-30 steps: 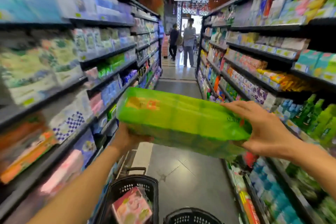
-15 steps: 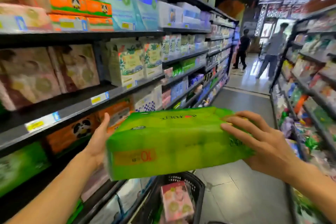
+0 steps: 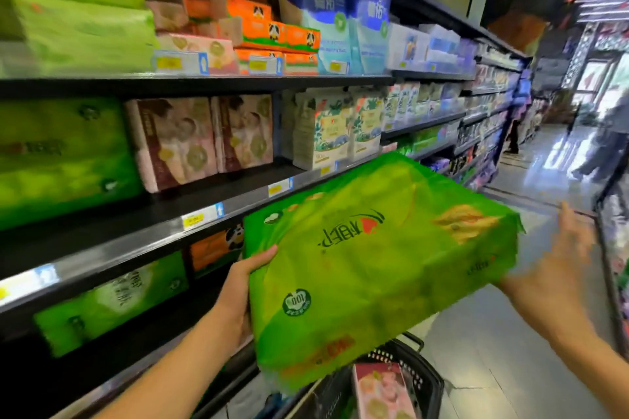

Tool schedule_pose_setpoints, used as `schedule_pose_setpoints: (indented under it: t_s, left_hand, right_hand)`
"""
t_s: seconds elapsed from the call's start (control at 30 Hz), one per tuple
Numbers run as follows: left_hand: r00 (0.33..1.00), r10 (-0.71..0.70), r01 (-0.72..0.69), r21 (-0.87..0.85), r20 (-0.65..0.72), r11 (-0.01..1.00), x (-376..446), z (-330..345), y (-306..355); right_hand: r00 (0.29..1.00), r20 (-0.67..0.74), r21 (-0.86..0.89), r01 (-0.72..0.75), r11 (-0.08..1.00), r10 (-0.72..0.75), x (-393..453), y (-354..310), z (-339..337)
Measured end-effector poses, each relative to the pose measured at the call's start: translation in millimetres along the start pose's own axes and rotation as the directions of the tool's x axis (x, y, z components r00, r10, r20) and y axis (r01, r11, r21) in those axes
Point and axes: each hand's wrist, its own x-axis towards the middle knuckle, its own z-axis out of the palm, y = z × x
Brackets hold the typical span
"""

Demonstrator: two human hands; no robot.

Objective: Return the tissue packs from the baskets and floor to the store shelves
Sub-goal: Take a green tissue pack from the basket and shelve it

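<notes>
Green tissue pack (image 3: 371, 269): bulky, light, soft, slick film. Left hand (image 3: 242, 286) clasps near end; right hand (image 3: 558, 269) spread, supporting far end. Hold by ends.

Green tissue pack (image 3: 374, 269), red logo; blk basket (image 3: 422, 381); pink-ish pack (image 3: 381, 391).

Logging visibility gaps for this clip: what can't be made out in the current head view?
- Right hand: motion-blurred, its grip on the green tissue pack is unclear.
- Left hand: fingers hidden under the pack.
- Basket: mostly covered by the pack; only a pink pack shows, cut by the bottom edge.
- Price tags: too blurred to read.
- Floor packs: none in view.
</notes>
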Motion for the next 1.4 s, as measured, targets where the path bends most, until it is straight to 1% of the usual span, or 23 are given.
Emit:
schedule_pose_setpoints:
  t_s: [0.03, 0.07, 0.1, 0.13, 0.17, 0.2, 0.27, 0.3, 0.37, 0.47, 0.6, 0.67, 0.7, 0.77, 0.8, 0.9, 0.97, 1.03, 1.07, 1.17, 1.27, 1.33, 1.4]
  left_hand:
    - [1.0, 0.021, -0.021, -0.044, -0.009, 0.999, -4, 2, -1]
    - [1.0, 0.031, -0.032, -0.089, -0.004, 0.996, -7, 4, -2]
    - [0.999, 0.037, -0.037, -0.125, -0.002, 0.992, -11, 7, -3]
    - [0.999, 0.045, -0.043, -0.158, 0.011, 0.987, -14, 9, -4]
    - [0.999, 0.046, -0.041, -0.184, 0.021, 0.982, -15, 10, -5]
    - [0.999, 0.049, -0.044, -0.2, 0.018, 0.979, -16, 11, -5]
    - [0.998, 0.056, -0.056, -0.198, -0.004, 0.979, -16, 9, -7]
    - [0.998, 0.061, -0.066, -0.185, -0.035, 0.981, -13, 6, -9]
    - [0.991, 0.102, -0.114, -0.153, -0.086, 0.982, -10, 0, -14]
    - [0.977, 0.157, -0.168, -0.07, -0.145, 0.983, -8, -10, -19]
    - [0.994, 0.004, 0.006, 0.092, -0.109, 0.996, -20, -20, -18]
    - [0.988, -0.121, 0.142, 0.247, -0.095, 0.959, -32, -31, -6]
    - [0.981, -0.124, 0.167, 0.327, -0.149, 0.93, -33, -41, 3]
    - [0.959, 0.066, 0.111, 0.58, -0.275, 0.807, -28, -58, 24]
    - [0.947, 0.194, 0.051, 0.717, -0.256, 0.696, -26, -63, 37]
    - [0.921, 0.387, -0.213, 0.876, 0.033, 0.432, -28, -55, 73]
    - [0.858, 0.456, -0.381, 0.888, 0.236, 0.257, -31, -43, 99]
    - [0.804, 0.459, -0.476, 0.872, 0.379, 0.113, -33, -33, 125]
    - [0.802, 0.423, -0.497, 0.864, 0.421, 0.082, -36, -28, 138]
    - [0.842, 0.283, -0.515, 0.842, 0.46, 0.164, -40, -28, 157]
    - [0.821, 0.199, -0.569, 0.73, 0.536, 0.379, -54, -47, 151]
    - [0.801, 0.257, -0.588, 0.631, 0.541, 0.506, -66, -59, 139]
    - [0.791, 0.366, -0.607, 0.558, 0.49, 0.566, -77, -69, 131]
  right_hand:
    - [0.956, 0.081, 0.248, -0.295, 0.923, 0.283, -6, -8, 8]
    - [0.868, 0.223, 0.464, -0.494, 0.735, 0.443, -14, -19, 15]
    - [0.779, 0.395, 0.584, -0.622, 0.521, 0.487, -27, -32, 21]
    - [0.712, 0.541, 0.626, -0.696, 0.35, 0.447, -41, -47, 25]
    - [0.695, 0.598, 0.653, -0.711, 0.259, 0.399, -56, -63, 27]
    - [0.71, 0.603, 0.682, -0.695, 0.227, 0.364, -66, -78, 29]
    - [0.791, 0.532, 0.736, -0.608, 0.297, 0.302, -78, -104, 41]
    - [0.818, 0.49, 0.722, -0.575, 0.386, 0.303, -78, -112, 49]
    - [0.808, 0.42, 0.611, -0.589, 0.53, 0.413, -74, -120, 64]
    - [0.81, 0.367, 0.589, -0.583, 0.56, 0.457, -60, -111, 78]
    - [0.813, 0.372, 0.572, -0.581, 0.578, 0.449, -40, -114, 79]
    - [0.841, 0.353, 0.591, -0.541, 0.598, 0.411, -31, -120, 75]
    - [0.86, 0.346, 0.603, -0.511, 0.613, 0.376, -28, -122, 71]
    - [0.891, 0.354, 0.593, -0.449, 0.668, 0.285, -23, -127, 64]
    - [0.9, 0.363, 0.577, -0.419, 0.701, 0.24, -20, -131, 60]
    - [0.888, 0.438, 0.491, -0.363, 0.792, 0.136, -8, -152, 49]
    - [0.85, 0.522, 0.426, -0.337, 0.84, 0.076, 0, -168, 43]
    - [0.784, 0.621, 0.345, -0.27, 0.899, -0.002, 4, -188, 38]
    - [0.756, 0.653, 0.306, -0.194, 0.932, -0.057, 2, -201, 35]
    - [0.659, 0.709, 0.243, 0.105, 0.964, -0.251, 2, -229, 36]
    - [0.471, 0.802, 0.26, 0.279, 0.924, -0.368, 5, -250, 45]
    - [0.373, 0.829, 0.281, 0.365, 0.888, -0.416, 8, -263, 53]
    - [0.312, 0.828, 0.326, 0.411, 0.852, -0.467, 8, -275, 64]
